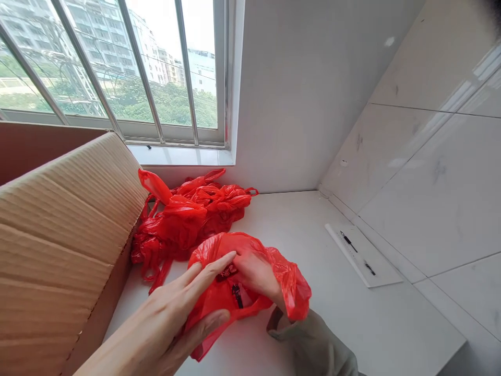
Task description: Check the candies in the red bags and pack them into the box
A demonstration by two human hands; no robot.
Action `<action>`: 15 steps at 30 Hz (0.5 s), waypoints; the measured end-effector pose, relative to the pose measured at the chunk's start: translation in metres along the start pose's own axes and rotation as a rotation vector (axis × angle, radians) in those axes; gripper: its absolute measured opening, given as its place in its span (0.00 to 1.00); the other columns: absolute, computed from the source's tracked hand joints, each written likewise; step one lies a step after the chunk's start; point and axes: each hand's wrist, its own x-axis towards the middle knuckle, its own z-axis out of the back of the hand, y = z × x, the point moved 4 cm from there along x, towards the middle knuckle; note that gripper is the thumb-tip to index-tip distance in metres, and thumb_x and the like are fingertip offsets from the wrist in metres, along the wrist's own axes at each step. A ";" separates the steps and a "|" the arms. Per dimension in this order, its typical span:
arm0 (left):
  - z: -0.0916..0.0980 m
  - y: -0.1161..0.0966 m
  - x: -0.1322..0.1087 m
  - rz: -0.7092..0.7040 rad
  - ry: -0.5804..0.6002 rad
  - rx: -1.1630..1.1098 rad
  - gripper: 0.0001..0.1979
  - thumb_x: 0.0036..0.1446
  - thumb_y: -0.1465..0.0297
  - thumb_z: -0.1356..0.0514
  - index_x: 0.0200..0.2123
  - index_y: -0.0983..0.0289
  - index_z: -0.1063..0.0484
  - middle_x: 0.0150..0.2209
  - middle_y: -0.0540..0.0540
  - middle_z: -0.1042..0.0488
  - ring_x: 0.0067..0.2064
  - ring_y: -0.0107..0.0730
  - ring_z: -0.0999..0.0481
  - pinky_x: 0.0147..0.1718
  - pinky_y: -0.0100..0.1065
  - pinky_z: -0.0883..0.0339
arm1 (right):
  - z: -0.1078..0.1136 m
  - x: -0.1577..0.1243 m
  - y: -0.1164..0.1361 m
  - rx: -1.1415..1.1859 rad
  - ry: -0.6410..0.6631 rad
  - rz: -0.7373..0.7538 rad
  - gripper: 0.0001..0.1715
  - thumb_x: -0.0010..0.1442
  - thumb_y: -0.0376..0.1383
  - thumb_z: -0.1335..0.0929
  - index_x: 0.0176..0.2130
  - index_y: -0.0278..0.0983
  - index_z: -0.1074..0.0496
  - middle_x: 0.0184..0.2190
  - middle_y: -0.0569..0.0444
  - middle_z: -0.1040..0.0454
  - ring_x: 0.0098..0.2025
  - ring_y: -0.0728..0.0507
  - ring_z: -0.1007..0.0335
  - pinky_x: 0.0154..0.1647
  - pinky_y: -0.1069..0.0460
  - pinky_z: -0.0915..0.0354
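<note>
Left hand (172, 305), spread, touches the red bag (289, 284) surrounding the right hand (254, 272), whose grip is hidden.

Tiled room (422, 183) (barred window (142, 70)).

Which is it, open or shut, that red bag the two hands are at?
Open. The red bag gapes around the right hand, which is inside, and dark shapes show within.
</note>
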 end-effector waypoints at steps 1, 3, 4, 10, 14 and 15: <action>-0.002 0.003 0.000 -0.012 0.015 0.001 0.29 0.63 0.53 0.45 0.66 0.44 0.45 0.52 0.48 0.23 0.55 0.43 0.25 0.51 0.37 0.27 | 0.005 -0.004 0.003 -0.039 0.051 0.002 0.21 0.59 0.25 0.35 0.52 0.36 0.28 0.49 0.48 0.24 0.49 0.41 0.27 0.47 0.50 0.32; -0.004 0.008 -0.001 -0.015 0.016 0.000 0.29 0.65 0.54 0.46 0.67 0.46 0.47 0.56 0.49 0.26 0.59 0.43 0.29 0.53 0.36 0.29 | 0.018 -0.019 0.007 -0.103 0.113 0.016 0.17 0.62 0.26 0.37 0.47 0.36 0.26 0.43 0.49 0.22 0.43 0.42 0.25 0.43 0.50 0.32; -0.004 0.008 -0.001 -0.018 0.008 -0.003 0.29 0.65 0.54 0.47 0.67 0.46 0.48 0.57 0.49 0.28 0.60 0.43 0.30 0.54 0.35 0.31 | 0.027 -0.028 0.008 -0.113 0.105 0.031 0.16 0.63 0.26 0.38 0.46 0.37 0.26 0.42 0.50 0.22 0.43 0.43 0.25 0.43 0.50 0.32; 0.007 -0.001 -0.002 0.003 0.025 0.000 0.27 0.66 0.53 0.48 0.66 0.45 0.45 0.54 0.50 0.26 0.50 0.43 0.23 0.43 0.33 0.26 | 0.082 -0.077 -0.004 -0.364 -0.262 -0.142 0.19 0.63 0.30 0.35 0.53 0.40 0.27 0.57 0.48 0.30 0.68 0.34 0.50 0.61 0.37 0.39; 0.014 -0.008 -0.008 0.051 -0.021 -0.030 0.29 0.64 0.54 0.45 0.66 0.48 0.44 0.52 0.51 0.24 0.51 0.45 0.23 0.45 0.35 0.26 | 0.087 -0.096 -0.028 -0.588 -0.336 -0.282 0.19 0.58 0.32 0.32 0.50 0.42 0.24 0.64 0.46 0.38 0.71 0.22 0.63 0.59 0.21 0.49; 0.015 -0.008 -0.010 0.062 -0.052 -0.032 0.28 0.63 0.53 0.44 0.65 0.47 0.42 0.53 0.50 0.25 0.52 0.45 0.24 0.45 0.35 0.26 | 0.087 -0.100 -0.035 -0.602 -0.352 -0.308 0.20 0.57 0.32 0.33 0.50 0.42 0.25 0.64 0.45 0.39 0.70 0.20 0.63 0.57 0.20 0.49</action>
